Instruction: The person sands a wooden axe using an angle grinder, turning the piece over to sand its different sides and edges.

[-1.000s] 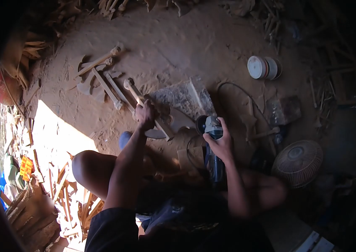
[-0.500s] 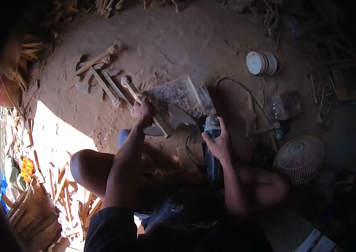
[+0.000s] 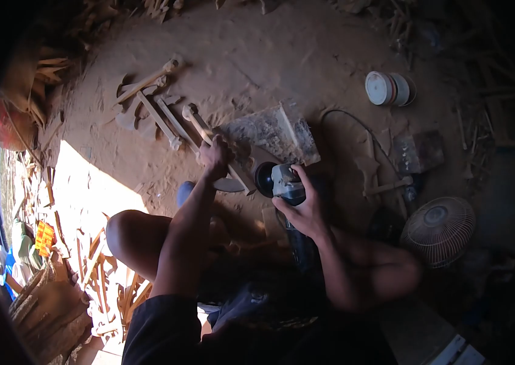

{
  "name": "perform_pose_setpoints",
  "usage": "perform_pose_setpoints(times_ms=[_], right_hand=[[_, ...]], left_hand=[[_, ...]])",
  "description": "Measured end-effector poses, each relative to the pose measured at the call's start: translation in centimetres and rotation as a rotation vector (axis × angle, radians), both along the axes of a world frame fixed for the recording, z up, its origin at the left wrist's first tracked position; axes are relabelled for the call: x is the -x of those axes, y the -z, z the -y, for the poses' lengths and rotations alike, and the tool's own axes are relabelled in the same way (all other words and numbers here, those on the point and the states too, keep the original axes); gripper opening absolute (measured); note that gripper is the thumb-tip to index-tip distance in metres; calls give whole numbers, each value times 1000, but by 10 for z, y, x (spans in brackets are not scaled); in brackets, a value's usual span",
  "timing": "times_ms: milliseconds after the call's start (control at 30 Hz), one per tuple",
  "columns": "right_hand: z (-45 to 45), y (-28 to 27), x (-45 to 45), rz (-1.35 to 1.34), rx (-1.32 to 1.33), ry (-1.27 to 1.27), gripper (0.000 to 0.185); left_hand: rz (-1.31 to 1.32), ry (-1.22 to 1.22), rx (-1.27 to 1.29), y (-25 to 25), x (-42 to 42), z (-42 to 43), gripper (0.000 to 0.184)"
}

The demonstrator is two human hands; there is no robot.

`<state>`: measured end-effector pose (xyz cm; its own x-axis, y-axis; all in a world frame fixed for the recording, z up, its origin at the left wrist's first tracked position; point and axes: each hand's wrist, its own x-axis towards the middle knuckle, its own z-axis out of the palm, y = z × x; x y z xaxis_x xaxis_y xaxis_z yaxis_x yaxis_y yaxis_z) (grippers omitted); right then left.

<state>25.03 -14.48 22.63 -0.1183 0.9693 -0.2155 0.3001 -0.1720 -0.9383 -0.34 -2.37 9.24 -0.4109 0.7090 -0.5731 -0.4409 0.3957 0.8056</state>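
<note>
My left hand (image 3: 215, 157) is wrapped round a carved wooden leg (image 3: 196, 119), a pale bar with a knobbed far end, slanting down toward me. Under it lies a flat, rounded board (image 3: 229, 185), partly covered by the hand. In my right hand (image 3: 307, 212) is an angle grinder (image 3: 288, 183), gripped near its metal head. Its dark round disc (image 3: 264, 179) faces left, close beside the lower end of the leg; whether they touch I cannot tell. The grinder's dark body runs down toward my lap, its lower part lost in shadow.
More carved wooden pieces (image 3: 159, 121) lie to the left on the sandy ground. A rough slab (image 3: 263, 134) lies just beyond my hands. A cable (image 3: 355, 117) curves at the right, near a white bucket (image 3: 379, 89) and a round fan (image 3: 440, 231). Wood scraps surround the space.
My right hand has swung the grinder's head left and tilted it, bringing the disc close to the wooden leg. My left hand keeps its hold. The whole view has shifted slightly.
</note>
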Motion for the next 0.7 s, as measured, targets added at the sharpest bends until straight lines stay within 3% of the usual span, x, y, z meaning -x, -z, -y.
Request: perform_pose_setpoints(times_ms=[233,700], right_hand=[[-2,-6,4,39,14,-22,86],[-16,15,-10,21,-31,6,86]], left_hand=[[95,-33,-23,4,1,1,20],[16,1,-45,4,2,2,17]])
